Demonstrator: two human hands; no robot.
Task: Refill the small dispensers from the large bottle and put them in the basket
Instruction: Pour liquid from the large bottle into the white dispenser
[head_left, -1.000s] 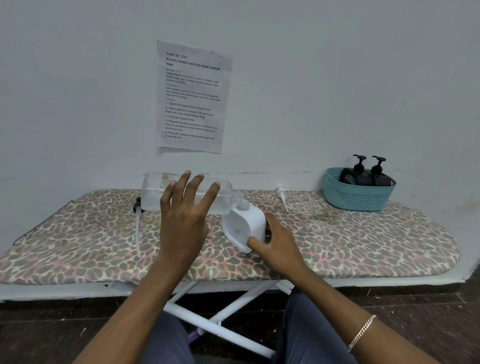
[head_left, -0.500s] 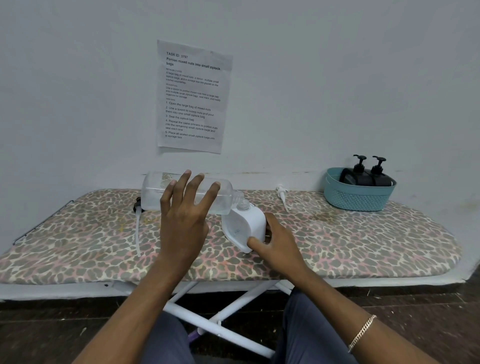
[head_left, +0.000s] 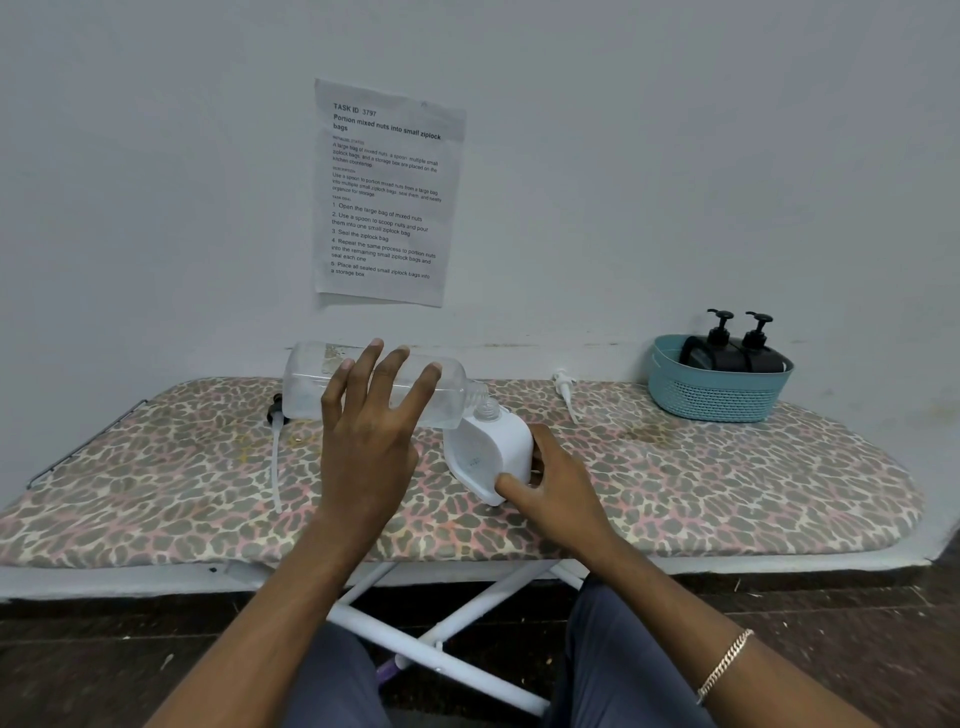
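A padded ironing board (head_left: 727, 483) with a leopard-print cover is seen from above, set against a pale wall. A large bottle (head_left: 311, 384) of clear plastic is held on its side above the board by the left hand (head_left: 371, 447). The fingers (head_left: 363, 379) are spread apart and laid over the bottle's near side; the thumb is hidden. The bottle's open mouth is met by the neck of a white dispenser (head_left: 491, 452), which is tipped back on the cover near the board's middle. This small dispenser is gripped by the right hand (head_left: 556, 493), with the thumb pressed on its lower front corner and the other fingers wrapped behind it. A bracelet (head_left: 724, 665) is worn on the right wrist.

At the board's far right, 2 black dispensers (head_left: 737, 356) are stood in a teal basket (head_left: 717, 397). A white pump (head_left: 563, 384) is laid between the basket and the hands. A black-capped pump tube (head_left: 277, 452) is laid left of the hands. A printed sheet (head_left: 387, 192) is fixed to the wall.
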